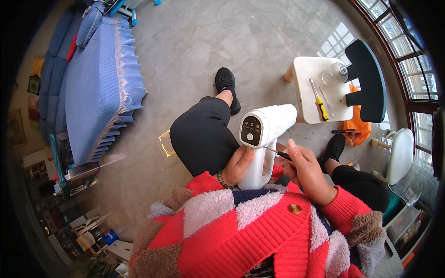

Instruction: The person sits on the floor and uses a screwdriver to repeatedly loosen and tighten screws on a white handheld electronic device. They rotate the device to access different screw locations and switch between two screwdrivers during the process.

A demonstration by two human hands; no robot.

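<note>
My left hand (238,164) is closed round the grip of a white handheld spray gun (273,121), which is held upright over my lap. A black panel with a round white button faces back toward me. My right hand (306,171) grips a screwdriver (282,155) with a dark handle, the thumb raised along it. Its thin shaft points left and meets the spray gun just under the body, near the top of the grip. The tip's exact seat is too small to make out.
On a small cream chair (301,99) with a dark green backrest (371,78) lie a yellow-black screwdriver (321,104), a thin metal rod (327,99) and a clear bottle (334,74). An orange bag (358,125) sits beside it. A blue-covered sofa (95,88) stands left; a white chair (401,153) stands right.
</note>
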